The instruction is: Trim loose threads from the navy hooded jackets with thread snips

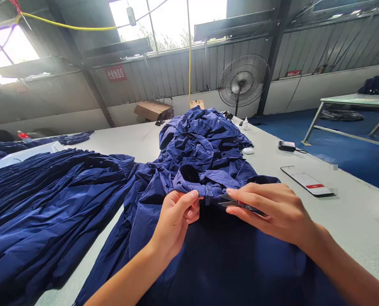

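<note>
A navy blue garment [147,199] lies spread in front of me, its gathered edge lifted between my hands. My left hand [178,216] is closed, pinching that edge between thumb and fingers beside a small stitched tab [209,192]. My right hand [269,208] is wrapped round a pair of thread snips [225,201]. The snips' two blades are apart and point left, close to the tab. Whether they touch the cloth I cannot tell. Most of the snips' body is hidden in my palm.
Beyond the garment rises a heap of navy clothes [202,131]; more garments [58,204] lie at left with a white sheet [26,155]. On the table's right are a phone [307,180], a black device [286,146] and a white oval object [248,151]. A fan [242,80] stands behind.
</note>
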Demonstrator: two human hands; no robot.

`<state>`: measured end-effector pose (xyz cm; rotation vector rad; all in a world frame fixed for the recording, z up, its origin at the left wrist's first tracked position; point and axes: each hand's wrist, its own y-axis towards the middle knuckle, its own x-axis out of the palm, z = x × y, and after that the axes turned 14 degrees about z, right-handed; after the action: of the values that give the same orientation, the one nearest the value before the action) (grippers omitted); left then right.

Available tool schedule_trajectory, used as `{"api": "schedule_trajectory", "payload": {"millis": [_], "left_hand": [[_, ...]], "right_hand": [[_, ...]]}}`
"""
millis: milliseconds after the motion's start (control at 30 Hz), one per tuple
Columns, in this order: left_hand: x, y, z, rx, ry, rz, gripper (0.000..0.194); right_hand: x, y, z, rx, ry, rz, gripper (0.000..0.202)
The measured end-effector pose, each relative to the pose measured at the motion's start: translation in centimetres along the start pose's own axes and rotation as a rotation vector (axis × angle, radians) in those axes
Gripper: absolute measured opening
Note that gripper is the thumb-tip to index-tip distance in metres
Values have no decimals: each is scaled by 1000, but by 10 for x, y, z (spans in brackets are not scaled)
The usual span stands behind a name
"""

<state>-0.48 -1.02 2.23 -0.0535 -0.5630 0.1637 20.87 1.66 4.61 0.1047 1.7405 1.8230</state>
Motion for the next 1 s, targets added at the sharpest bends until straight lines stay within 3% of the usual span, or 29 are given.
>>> {"api": "schedule_trajectory", "payload": {"millis": [400,1000], "left_hand": [[1,-1,3,1,14,-2,28],[0,-1,2,24,46,26,33]], "right_hand": [[5,-1,1,110,160,-8,20],[7,-2,3,107,167,25,18]]}}
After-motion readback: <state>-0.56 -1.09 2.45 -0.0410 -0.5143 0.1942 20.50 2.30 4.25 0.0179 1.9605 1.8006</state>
